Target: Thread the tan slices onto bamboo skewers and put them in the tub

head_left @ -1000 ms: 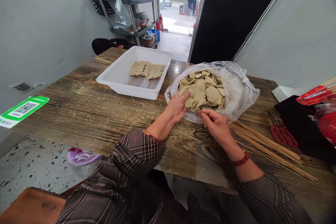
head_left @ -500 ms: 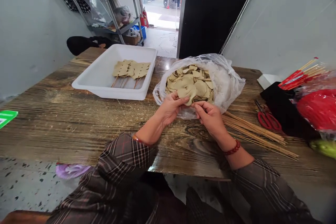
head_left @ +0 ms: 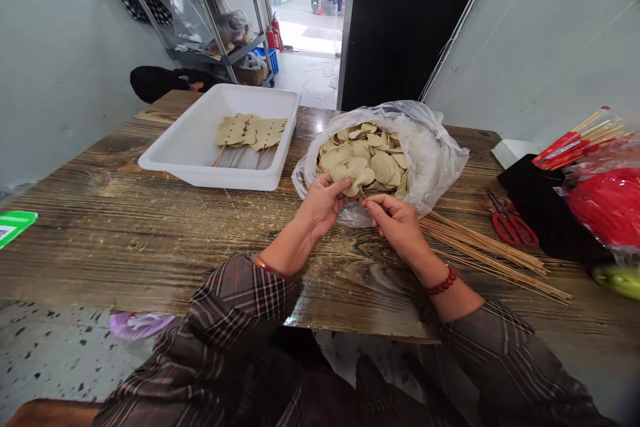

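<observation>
And there's a small shift: both hands have just edged toward the tray side, while the open plastic bag [head_left: 435, 153] sits where it did. The left hand [head_left: 319, 210] pinches a few pale, wavy slices [head_left: 357, 175] at the near side of the bag, thumb on top. The right hand [head_left: 401, 230] grips a thin stick [head_left: 363, 194] between thumb and fingers, its far end meeting those slices; how deep it runs, I cannot tell. So the work stays at the fingertips, stick and slices together, the move looking like a minor adjustment rather than a new step!

Behind them, loose slices [head_left: 385, 165] fill the bag. Over to the left, the white tray [head_left: 167, 159] holds flat slices already on sticks [head_left: 250, 131], handles toward the person. Right of the bag, spare sticks [head_left: 483, 248] fan across the wooden table [head_left: 200, 233], red-handled scissors [head_left: 515, 228] just beyond
</observation>
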